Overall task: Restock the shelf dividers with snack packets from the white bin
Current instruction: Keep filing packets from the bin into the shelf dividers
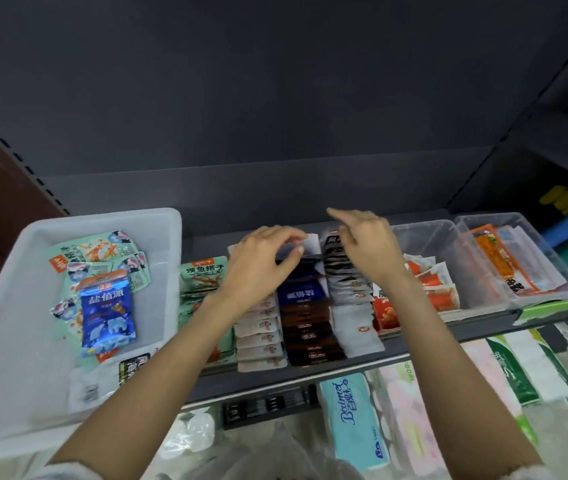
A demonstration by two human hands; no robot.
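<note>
Pinched between the curled fingers of the left hand [262, 258] is a dark blue packet [289, 255] at the back of the shelf rows, right of the white bin [9, 341], while the right hand [365, 247] is held loosely open beside it.

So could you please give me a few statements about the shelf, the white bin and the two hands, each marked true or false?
1. The white bin sits at the left end of the shelf. True.
2. The left hand is inside the bin. False: it is over the packet rows on the shelf, fingers curled at the dark blue packets.
3. A shiny blue snack bag lies in the bin. True.
4. The right hand holds an orange packet. False: it holds nothing visible, forefinger stretched out, above the black-and-white packet row.
5. Tissue packs lie on the level below. True.
</note>
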